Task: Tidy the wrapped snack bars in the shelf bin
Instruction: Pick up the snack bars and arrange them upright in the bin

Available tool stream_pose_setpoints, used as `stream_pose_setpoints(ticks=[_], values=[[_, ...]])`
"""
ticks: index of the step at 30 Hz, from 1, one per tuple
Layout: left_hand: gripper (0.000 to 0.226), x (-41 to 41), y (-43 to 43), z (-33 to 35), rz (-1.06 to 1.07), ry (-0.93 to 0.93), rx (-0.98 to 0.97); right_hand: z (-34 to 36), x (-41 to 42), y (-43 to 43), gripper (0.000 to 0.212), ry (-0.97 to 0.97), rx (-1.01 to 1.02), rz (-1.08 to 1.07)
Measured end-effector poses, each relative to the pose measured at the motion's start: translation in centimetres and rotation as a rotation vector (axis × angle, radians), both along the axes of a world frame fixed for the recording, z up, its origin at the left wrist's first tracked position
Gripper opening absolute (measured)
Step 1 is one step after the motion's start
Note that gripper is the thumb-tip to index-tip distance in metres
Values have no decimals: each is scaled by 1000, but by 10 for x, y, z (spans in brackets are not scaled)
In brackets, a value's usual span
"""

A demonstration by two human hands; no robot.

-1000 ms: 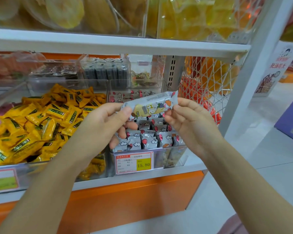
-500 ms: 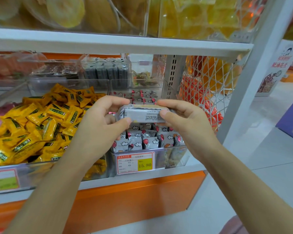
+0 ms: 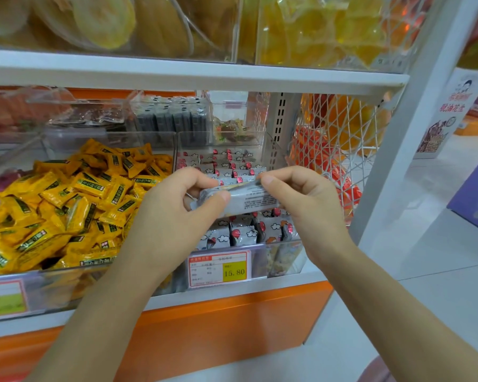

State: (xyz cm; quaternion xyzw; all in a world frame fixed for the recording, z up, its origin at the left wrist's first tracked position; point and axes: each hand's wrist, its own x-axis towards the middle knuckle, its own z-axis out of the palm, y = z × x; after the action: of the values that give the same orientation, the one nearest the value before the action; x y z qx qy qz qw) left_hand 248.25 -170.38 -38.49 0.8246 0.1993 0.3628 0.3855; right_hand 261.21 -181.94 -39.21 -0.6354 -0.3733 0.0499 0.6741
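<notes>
Head cam: we've got the white shelf (image 3: 232, 295) running across, orange panel (image 3: 218, 332) below it. Over the shelf's left part, a big heap of yellow packets (image 3: 75, 205). Past the shelf's right edge, a white wire mesh (image 3: 337, 139). At the shelf's right end sits the clear shelf bin (image 3: 284, 257), w/ grey wrapped snack bars (image 3: 243, 235) standing upright in rows, front to back. Now the hands: left hand (image 3: 174, 219) and right hand (image 3: 307, 208) are both up over the bin's front half, each pinching one end of one snack bar (image 3: 246, 199), thumb at the front, fingers curled over the top. It's held roughly level, L to R, printed back side facing us, just above the front rows; can't tell if it touches them. Smallest: price label (image 3: 220, 268) on the bin's front wall, reads 15.80.
</notes>
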Motion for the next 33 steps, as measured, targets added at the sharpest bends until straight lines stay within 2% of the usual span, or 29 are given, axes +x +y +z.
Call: stream_pose_setpoints(ticks=[4,7,12,17,18,20,22,23,26,28,31,33], values=[[8,0,2,1,-17,-34,-94,0,0,-1,12,7,-9,1],[16,1,6,0,-6,-64,-162,0,0,0,12,-5,-13,16],[22,2,7,-1,49,-41,-125,-3,2,1,8,4,-27,38],[30,2,10,0,111,-97,-142,-1,8,-1,41,51,-54,256],[31,1,10,1,103,-92,-121,-1,9,-1,42,22,-59,235],[18,1,7,1,52,-37,-26,-2,8,1,35,11,-39,165],[5,5,3,2,34,27,84,-3,7,6,26,88,21,124],[9,7,3,1,44,57,136,-4,7,8,22,119,43,113],[47,17,7,-1,143,161,327,-3,9,13,26,102,0,110],[61,20,12,1,227,258,444,0,15,16,28,98,-38,101],[67,23,19,4,241,343,533,7,31,20,25,125,-19,-17],[63,29,27,8,228,389,575,11,43,25,28,168,-4,-73]])
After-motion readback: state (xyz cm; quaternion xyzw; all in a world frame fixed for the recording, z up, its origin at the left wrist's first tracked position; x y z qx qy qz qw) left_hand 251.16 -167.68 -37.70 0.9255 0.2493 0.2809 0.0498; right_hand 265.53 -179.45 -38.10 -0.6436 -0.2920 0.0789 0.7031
